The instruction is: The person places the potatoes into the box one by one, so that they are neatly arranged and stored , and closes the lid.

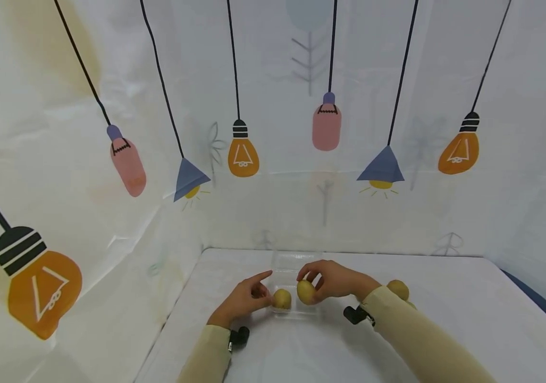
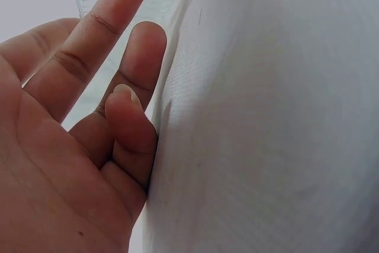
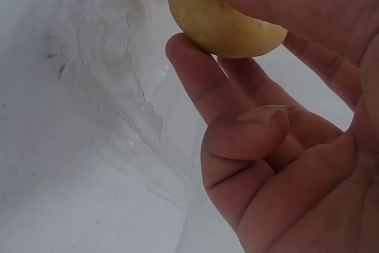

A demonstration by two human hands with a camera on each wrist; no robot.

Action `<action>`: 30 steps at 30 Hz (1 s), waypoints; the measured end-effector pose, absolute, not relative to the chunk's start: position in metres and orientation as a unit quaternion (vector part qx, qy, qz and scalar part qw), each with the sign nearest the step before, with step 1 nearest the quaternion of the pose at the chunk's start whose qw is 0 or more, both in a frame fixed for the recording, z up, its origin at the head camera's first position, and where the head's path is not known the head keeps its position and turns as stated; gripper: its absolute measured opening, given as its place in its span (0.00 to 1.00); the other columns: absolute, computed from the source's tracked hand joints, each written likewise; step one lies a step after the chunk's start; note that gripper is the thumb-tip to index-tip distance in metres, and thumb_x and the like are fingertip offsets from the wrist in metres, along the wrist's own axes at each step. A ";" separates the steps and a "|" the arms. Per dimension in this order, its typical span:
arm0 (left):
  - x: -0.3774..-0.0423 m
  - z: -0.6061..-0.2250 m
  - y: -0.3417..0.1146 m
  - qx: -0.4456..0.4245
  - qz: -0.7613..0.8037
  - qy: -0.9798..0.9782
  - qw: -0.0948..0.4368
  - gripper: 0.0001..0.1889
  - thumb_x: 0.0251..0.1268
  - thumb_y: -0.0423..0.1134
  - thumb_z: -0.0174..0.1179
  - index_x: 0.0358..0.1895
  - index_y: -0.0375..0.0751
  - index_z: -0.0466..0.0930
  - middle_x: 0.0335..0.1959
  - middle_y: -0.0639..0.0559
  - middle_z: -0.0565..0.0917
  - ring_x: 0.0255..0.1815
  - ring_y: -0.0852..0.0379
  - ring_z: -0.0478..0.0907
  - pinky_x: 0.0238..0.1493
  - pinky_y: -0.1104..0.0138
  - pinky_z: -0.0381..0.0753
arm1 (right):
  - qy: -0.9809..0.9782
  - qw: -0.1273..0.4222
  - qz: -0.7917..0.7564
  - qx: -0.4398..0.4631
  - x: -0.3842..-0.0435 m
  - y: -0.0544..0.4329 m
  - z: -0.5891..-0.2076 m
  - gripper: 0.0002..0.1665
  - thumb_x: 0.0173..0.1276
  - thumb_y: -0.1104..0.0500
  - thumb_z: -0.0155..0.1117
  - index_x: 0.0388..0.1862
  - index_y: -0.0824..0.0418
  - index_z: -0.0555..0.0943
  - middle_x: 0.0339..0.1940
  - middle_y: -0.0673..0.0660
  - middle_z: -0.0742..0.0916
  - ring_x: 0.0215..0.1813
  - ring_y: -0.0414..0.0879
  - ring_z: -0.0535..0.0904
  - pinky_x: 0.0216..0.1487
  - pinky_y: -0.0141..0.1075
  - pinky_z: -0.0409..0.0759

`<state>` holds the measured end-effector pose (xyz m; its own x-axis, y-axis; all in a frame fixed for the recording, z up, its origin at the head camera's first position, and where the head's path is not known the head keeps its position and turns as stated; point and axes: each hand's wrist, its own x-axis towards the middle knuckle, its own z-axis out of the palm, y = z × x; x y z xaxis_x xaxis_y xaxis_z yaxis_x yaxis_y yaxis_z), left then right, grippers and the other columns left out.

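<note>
My right hand holds a round yellow, brown-speckled potato-like piece between thumb and fingers, above a clear plastic container. The right wrist view shows the held piece with the thumb across it and fingertips beneath. A second such piece sits at the container's left side. My left hand is beside that piece, index finger stretched toward the container's left edge and thumb tip right at the piece. In the left wrist view the left fingers are loosely bent around nothing.
More yellow pieces lie on the white-covered table, partly hidden behind my right sleeve. White sheets printed with hanging lamps stand behind the table and along its left. Small black cameras are strapped to both wrists.
</note>
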<state>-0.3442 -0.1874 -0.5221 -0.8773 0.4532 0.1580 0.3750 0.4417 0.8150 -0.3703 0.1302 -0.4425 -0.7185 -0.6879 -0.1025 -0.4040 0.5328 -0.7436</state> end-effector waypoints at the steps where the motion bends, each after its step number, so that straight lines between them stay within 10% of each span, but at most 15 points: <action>1: -0.344 -0.522 -0.187 0.244 0.468 0.848 0.042 0.43 0.68 0.49 0.74 0.81 0.40 0.65 0.39 0.58 0.85 0.43 0.59 0.82 0.52 0.64 0.80 | 0.853 0.199 -0.360 -0.322 -0.370 0.128 -0.442 0.31 0.57 0.64 0.85 0.59 0.50 0.84 0.51 0.52 0.86 0.44 0.49 0.87 0.45 0.45 0.85; 30: -0.346 -0.522 -0.186 0.240 0.465 0.852 0.037 0.43 0.67 0.50 0.74 0.81 0.40 0.66 0.39 0.58 0.85 0.42 0.59 0.82 0.50 0.64 0.80 | 0.872 0.209 -0.273 -0.349 -0.374 0.105 -0.456 0.31 0.53 0.71 0.83 0.50 0.45 0.85 0.44 0.45 0.88 0.41 0.41 0.84 0.44 0.40 0.84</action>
<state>-0.3458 -0.1862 -0.5225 -0.8824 0.4424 0.1599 0.3738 0.4530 0.8094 -0.3738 0.1045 -0.4562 -0.6697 -0.7220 -0.1739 -0.4938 0.6078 -0.6218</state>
